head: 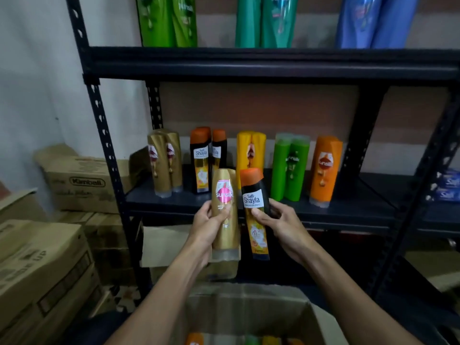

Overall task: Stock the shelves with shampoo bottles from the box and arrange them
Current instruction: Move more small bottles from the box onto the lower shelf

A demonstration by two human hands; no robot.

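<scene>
My left hand [207, 226] grips a gold shampoo bottle [225, 195], cap down, in front of the middle shelf [348, 207]. Beside it my right hand [283, 226] holds a black bottle with an orange cap [254, 192], cap up. On that shelf stand gold bottles [164, 163], black orange-capped bottles [202, 160], yellow bottles [251, 150], green bottles [290, 168] and an orange bottle [324, 170]. The open cardboard box [249, 307] sits below my arms, with several bottles showing at its bottom edge.
The upper shelf [273, 61] carries green [166, 21], teal [266, 21] and blue bottles [375, 21]. Stacked cardboard boxes [44, 270] fill the floor at left. A second dark rack [423, 185] at right holds small blue packets [448, 185].
</scene>
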